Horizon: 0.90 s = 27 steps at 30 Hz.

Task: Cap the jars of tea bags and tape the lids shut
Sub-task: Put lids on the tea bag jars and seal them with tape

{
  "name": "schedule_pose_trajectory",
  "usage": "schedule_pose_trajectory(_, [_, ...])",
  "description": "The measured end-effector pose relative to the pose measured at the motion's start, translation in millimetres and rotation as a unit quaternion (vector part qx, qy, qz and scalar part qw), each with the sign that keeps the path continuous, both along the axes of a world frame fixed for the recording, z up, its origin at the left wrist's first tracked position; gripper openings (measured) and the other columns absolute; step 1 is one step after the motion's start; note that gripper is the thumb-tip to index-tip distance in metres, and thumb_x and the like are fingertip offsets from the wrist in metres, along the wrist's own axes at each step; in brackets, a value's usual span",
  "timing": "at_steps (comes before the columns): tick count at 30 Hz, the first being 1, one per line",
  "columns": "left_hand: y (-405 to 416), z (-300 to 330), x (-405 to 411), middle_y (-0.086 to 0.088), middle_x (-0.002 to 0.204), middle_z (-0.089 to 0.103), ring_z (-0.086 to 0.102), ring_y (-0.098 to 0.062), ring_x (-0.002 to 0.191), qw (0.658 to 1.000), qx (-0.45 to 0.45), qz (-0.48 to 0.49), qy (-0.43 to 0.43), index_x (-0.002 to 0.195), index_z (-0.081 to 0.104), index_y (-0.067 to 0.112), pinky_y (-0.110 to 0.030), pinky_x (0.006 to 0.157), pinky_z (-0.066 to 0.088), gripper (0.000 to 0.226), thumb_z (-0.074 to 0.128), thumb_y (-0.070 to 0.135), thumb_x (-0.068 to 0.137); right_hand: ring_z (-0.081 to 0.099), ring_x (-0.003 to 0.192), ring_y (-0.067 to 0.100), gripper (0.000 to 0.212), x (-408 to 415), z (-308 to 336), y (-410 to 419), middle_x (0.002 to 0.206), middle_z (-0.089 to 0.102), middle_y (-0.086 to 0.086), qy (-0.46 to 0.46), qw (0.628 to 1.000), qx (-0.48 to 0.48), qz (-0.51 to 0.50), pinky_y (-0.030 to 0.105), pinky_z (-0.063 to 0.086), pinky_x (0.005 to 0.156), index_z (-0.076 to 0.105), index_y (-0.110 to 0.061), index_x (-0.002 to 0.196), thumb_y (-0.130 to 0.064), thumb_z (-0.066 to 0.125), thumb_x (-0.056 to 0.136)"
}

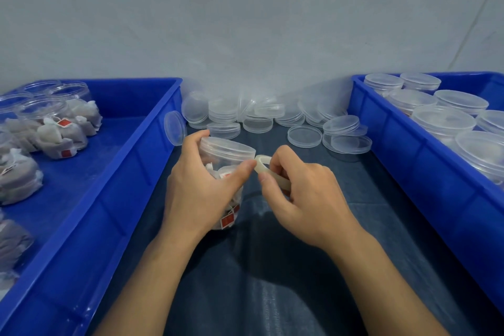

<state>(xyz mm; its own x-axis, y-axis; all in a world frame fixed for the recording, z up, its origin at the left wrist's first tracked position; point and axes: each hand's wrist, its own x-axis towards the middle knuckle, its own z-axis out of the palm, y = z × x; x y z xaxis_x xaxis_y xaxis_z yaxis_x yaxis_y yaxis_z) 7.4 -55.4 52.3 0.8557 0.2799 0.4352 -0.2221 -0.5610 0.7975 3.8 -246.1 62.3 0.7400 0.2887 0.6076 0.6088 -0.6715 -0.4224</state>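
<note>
Our left hand (pixel 199 185) grips the capped jar (pixel 226 161), our right hand (pixel 302 194) pinches the tape roll (pixel 268 172) — a loosened grip could misplace the strip.

Bare cloth (pixel 272 267) between blue bins (pixel 131 172)

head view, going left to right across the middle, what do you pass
left blue bin with uncapped jars of tea bags → left hand gripping the capped jar → tape roll → right hand → right blue bin of capped jars
</note>
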Motion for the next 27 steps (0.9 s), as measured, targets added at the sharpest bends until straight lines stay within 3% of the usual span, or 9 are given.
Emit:
schedule_pose_trajectory(5, [0.5,-0.9,1.9,0.034,0.116,0.059,0.059,0.013,0.109,1.0,-0.011,-0.013,-0.009,0.14,0.045,0.044,-0.01,0.081,0.046,0.089,0.07,0.083,0.064,0.045,0.05,0.023,0.031,0.3,0.6,0.5,0.054,0.043,-0.007,-0.004,1.0,-0.026,-0.013,0.039,0.038,0.051,0.04,-0.024,0.079,-0.047,0.043,0.101])
schedule_pose_trajectory(8, [1.4,-0.9,1.4,0.034,0.116,0.058,0.057,0.018,0.108,0.999,-0.022,-0.027,-0.019,0.14,0.047,0.041,0.0,0.077,0.044,0.085,0.071,0.08,0.068,0.039,0.05,0.025,0.041,2.5,0.4,1.4,0.052,0.038,-0.003,-0.005,0.998,-0.05,-0.03,0.038,0.031,0.049,0.033,-0.021,0.068,-0.046,0.042,0.1])
schedule_pose_trajectory(11, [2.6,-0.8,0.9,0.03,0.117,0.062,0.058,0.018,0.107,0.998,-0.037,-0.043,-0.028,0.14,0.049,0.038,0.001,0.079,0.043,0.082,0.07,0.077,0.07,0.036,0.049,0.025,0.045,4.1,0.2,2.7,0.05,0.033,-0.003,-0.001,0.997,-0.058,-0.05,0.036,0.024,0.05,0.025,-0.022,0.065,-0.047,0.042,0.098])
schedule_pose_trajectory(18, [5.8,-3.8,1.1,0.031,0.119,0.067,0.066,0.006,0.11,0.992,-0.079,-0.091,-0.027,0.142,0.051,0.035,-0.009,0.084,0.051,0.077,0.07,0.072,0.077,0.037,0.049,0.026,0.05,5.5,-1.5,3.3,0.05,0.034,-0.001,0.006,0.996,-0.05,-0.078,0.036,0.026,0.051,0.029,-0.018,0.064,-0.048,0.046,0.099])
schedule_pose_trajectory(24, [9.2,-7.6,3.4,0.026,0.122,0.069,0.069,-0.002,0.113,0.989,-0.103,-0.104,-0.026,0.143,0.051,0.038,-0.027,0.092,0.054,0.075,0.067,0.075,0.08,0.039,0.05,0.028,0.053,5.4,-1.7,4.0,0.051,0.036,-0.002,-0.001,0.994,-0.054,-0.092,0.036,0.031,0.05,0.029,-0.018,0.063,-0.054,0.045,0.099])
schedule_pose_trajectory(27, [10.3,-7.9,4.3,0.025,0.121,0.069,0.069,-0.003,0.111,0.988,-0.108,-0.108,-0.027,0.143,0.051,0.038,-0.023,0.088,0.056,0.074,0.067,0.074,0.08,0.038,0.05,0.026,0.052,5.9,-1.7,4.0,0.051,0.035,-0.003,-0.005,0.994,-0.058,-0.095,0.036,0.028,0.05,0.028,-0.02,0.063,-0.054,0.043,0.099])
